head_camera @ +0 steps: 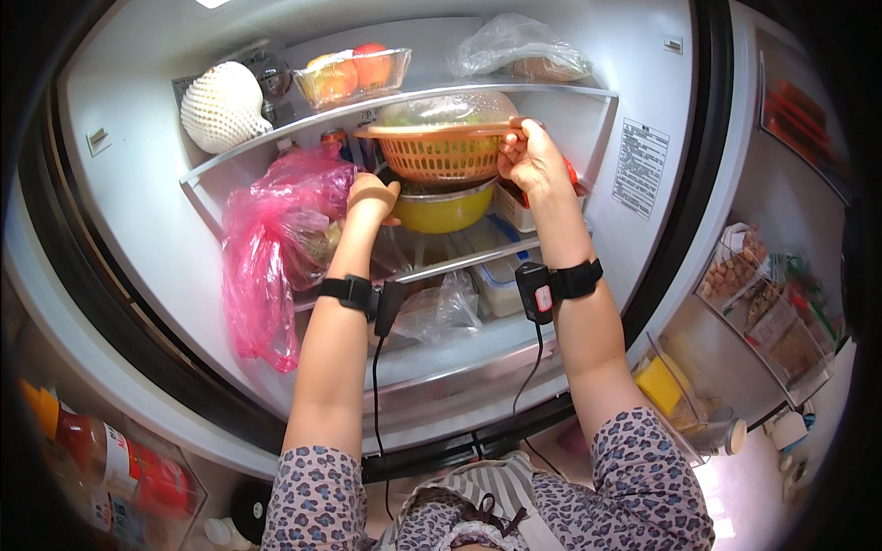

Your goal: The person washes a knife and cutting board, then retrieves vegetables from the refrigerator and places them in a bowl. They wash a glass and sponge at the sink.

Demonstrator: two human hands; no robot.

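An orange plastic colander (441,155) with a clear domed cover (448,109) sits over a yellow bowl (444,210) on the fridge's middle shelf. Green contents show through the colander's slots. My right hand (530,155) grips the colander's rim at its right end. Between the yellow bowl's left side and a pink plastic bag (275,227) is my left hand (372,198). It touches or nearly touches both, and its fingertips are partly hidden, so its hold is unclear. The knotted bag hangs over the shelf's front edge.
Above, the glass shelf (413,94) bears a white shell-shaped object (224,107), a clear fruit tray (351,72) and a clear plastic bag (520,52). A white basket (515,206) stands right of the bowl. Lower down are a lidded container (506,282) and another plastic bag (441,310).
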